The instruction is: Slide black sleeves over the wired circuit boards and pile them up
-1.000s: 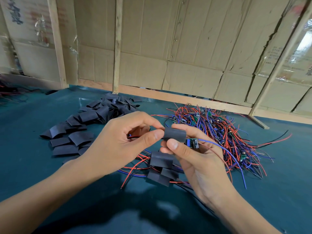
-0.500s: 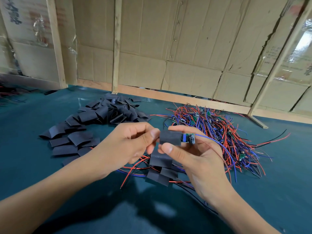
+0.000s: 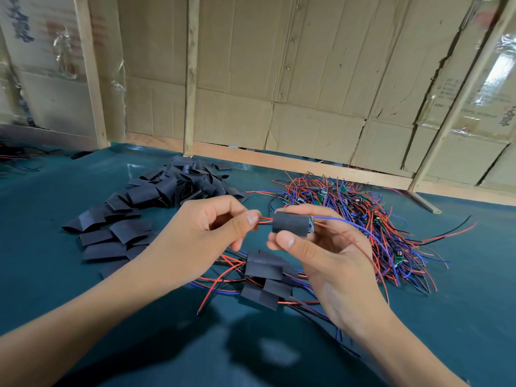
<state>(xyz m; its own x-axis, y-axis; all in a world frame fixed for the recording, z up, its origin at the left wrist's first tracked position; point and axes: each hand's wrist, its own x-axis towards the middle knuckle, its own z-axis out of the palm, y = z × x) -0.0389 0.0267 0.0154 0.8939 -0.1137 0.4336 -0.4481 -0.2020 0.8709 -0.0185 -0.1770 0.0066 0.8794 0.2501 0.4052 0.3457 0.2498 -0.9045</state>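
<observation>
My right hand (image 3: pixel 321 255) pinches a black sleeve (image 3: pixel 290 224) between thumb and fingers above the table. The sleeve covers nearly all of a circuit board; only its green end (image 3: pixel 310 225) peeks out on the right, with blue and red wires trailing over my palm. My left hand (image 3: pixel 203 233) pinches the red and black wires (image 3: pixel 265 220) coming out of the sleeve's left end. Below my hands lies a small pile of sleeved boards (image 3: pixel 265 277) with their wires. Loose black sleeves (image 3: pixel 156 202) are heaped at the left, bare wired boards (image 3: pixel 357 216) at the right.
The work lies on a dark teal table (image 3: pixel 50 280). A cardboard wall with wooden battens (image 3: pixel 190 79) closes the far edge. More wires (image 3: pixel 14 157) lie at the far left. A loose wooden strip (image 3: pixel 424 203) rests at the back right.
The sleeve has slid further right over the board, so less of the green end shows. My left hand has shifted from the sleeve's edge to pulling the wires at its left end.
</observation>
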